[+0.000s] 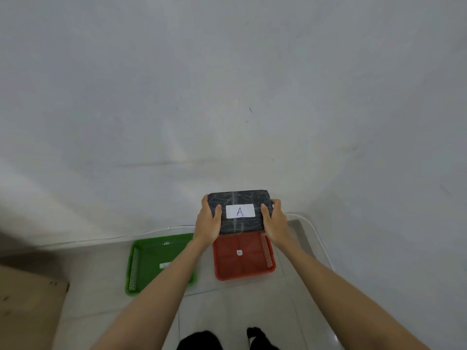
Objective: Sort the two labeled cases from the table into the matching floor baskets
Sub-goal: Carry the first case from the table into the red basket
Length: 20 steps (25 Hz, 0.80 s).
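Observation:
A dark grey marbled case (240, 198) with a white label reading "A" is held in the air over the far edge of the red basket (242, 261). My left hand (208, 218) grips its left end and my right hand (274, 218) grips its right end. The red basket stands on the floor and has a small white tag on its bottom. To its left stands a green basket (149, 253) with a white tag inside, partly hidden by my left forearm.
A white wall fills the upper view. A white cable (151, 232) runs along the wall base and curves down at the right. A brown cardboard surface (27, 309) lies at the lower left. Dark shoes (202, 341) show at the bottom on pale floor tiles.

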Each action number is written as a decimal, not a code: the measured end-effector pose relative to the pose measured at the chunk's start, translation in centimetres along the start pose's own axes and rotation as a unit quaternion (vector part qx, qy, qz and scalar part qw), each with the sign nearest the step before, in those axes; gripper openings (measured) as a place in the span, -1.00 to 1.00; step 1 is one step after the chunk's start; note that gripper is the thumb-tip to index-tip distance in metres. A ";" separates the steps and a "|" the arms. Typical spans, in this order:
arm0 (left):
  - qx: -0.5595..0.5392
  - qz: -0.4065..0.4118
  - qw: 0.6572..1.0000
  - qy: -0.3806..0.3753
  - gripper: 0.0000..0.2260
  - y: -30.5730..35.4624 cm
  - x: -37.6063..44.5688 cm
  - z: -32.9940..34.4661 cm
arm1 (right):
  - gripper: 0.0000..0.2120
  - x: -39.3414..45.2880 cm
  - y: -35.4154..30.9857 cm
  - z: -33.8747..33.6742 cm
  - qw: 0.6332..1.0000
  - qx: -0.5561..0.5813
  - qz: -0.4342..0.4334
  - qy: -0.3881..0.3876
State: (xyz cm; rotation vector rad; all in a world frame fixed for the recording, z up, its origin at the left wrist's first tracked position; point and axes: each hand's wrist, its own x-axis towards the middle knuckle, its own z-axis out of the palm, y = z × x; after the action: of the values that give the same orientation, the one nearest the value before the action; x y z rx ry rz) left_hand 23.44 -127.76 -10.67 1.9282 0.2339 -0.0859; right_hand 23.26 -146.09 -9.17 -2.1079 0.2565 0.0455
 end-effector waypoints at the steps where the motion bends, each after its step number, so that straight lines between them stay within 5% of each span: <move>1: -0.001 -0.023 1.000 0.004 -0.54 -0.7 0.3 1.6 | -0.72 1.2 1.6 -0.4 1.000 -0.008 -0.001 -0.009; 7: -0.030 -0.155 0.987 -0.040 -0.55 -10.7 4.1 11.0 | -0.69 7.2 15.7 2.2 0.998 -0.010 0.050 -0.039; 14: 0.009 -0.217 0.975 -0.055 -0.59 -30.9 12.4 22.1 | -0.80 16.8 37.3 14.4 0.975 0.049 0.175 -0.125; 20: -0.027 -0.304 0.940 -0.153 -0.64 -42.6 20.4 27.9 | -0.67 23.0 51.6 22.4 0.957 0.017 0.215 -0.192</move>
State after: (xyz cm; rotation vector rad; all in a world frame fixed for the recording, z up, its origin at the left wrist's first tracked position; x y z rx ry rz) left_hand 36.16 -136.51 -63.28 1.6969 0.6073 -0.7744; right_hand 36.92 -156.78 -67.39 -1.9257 0.4698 0.6967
